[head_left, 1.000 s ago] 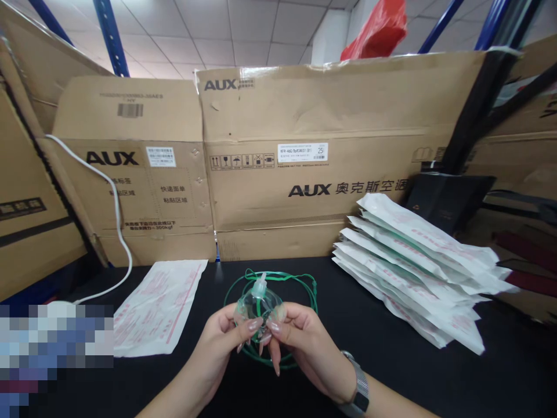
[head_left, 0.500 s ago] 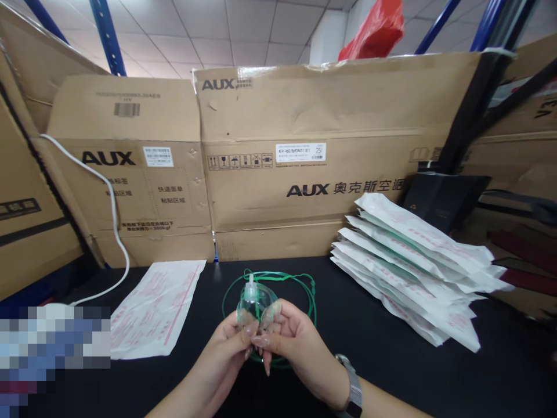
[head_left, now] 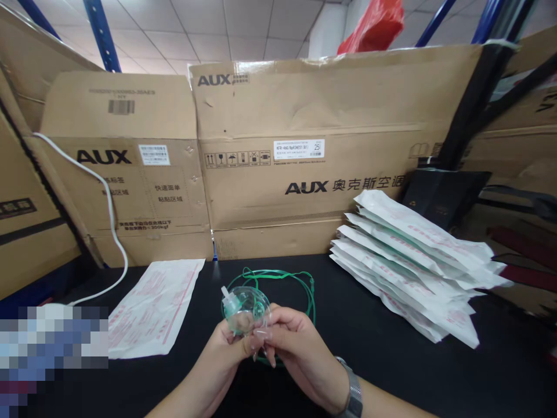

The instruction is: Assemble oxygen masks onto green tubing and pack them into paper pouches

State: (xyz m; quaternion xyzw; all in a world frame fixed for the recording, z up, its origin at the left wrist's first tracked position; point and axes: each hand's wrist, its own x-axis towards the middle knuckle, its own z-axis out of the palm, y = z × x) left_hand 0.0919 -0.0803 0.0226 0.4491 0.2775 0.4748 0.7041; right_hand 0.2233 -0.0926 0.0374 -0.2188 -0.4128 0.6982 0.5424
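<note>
Both hands pinch the lower edge of a clear oxygen mask (head_left: 251, 302), which has a white connector pointing up and to the left. My left hand (head_left: 237, 348) grips its left side, thumb in front. On the other side, my right hand (head_left: 291, 337) closes on the rim, its thumb close to the left thumb. Behind the mask and partly under the hands, green tubing (head_left: 311, 296) lies coiled on the black table. A flat white paper pouch with red print (head_left: 159, 307) rests left of the hands.
To the right stands a leaning stack of white printed pouches (head_left: 418, 261). Cardboard panels (head_left: 339, 220) wall off the back of the black table (head_left: 391, 371). A white cable (head_left: 113, 215) hangs down at the left, and a black bag (head_left: 441, 194) sits behind the stack.
The mask has turned in my hands: its white connector has swung from upright to the left, and more of the clear shell shows. Both hands stay closed on it.
</note>
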